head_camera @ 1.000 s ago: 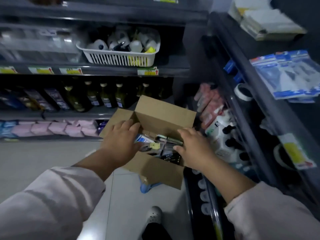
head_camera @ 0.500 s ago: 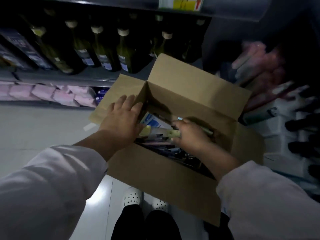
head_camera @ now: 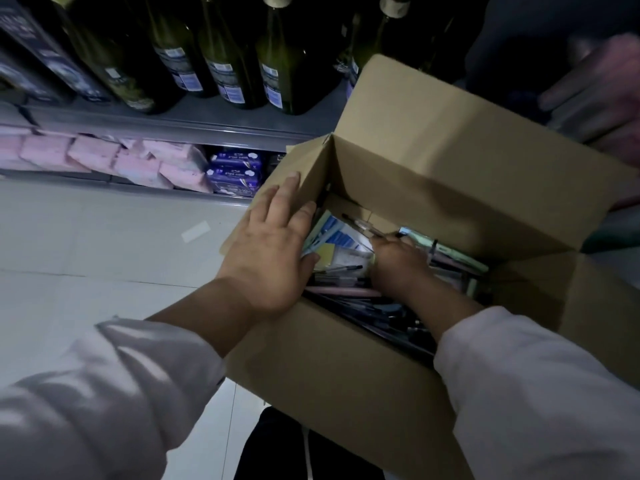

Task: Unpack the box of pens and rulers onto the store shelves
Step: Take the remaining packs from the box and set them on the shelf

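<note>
Box (head_camera: 329, 368): cardboard, flaps open, from centre toward 4 o'clock.
Pens (head_camera: 343, 291): dark jumble inside the box, with blue-and-white packets (head_camera: 333, 233) at its 10 o'clock corner.
Left hand (head_camera: 270, 258): flat, fingers straight, resting on the box's 9 o'clock rim and the packets.
Right hand (head_camera: 398, 266): sunk among the pens, fingers curled downward; cannot tell whether it grips anything.
Shelf (head_camera: 173, 123): at 11 o'clock, bottles (head_camera: 228, 53) above, pink packs (head_camera: 104, 157) below.

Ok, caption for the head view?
Left hand rests on the edge of the open cardboard box; right hand is down among the pens inside.
</note>
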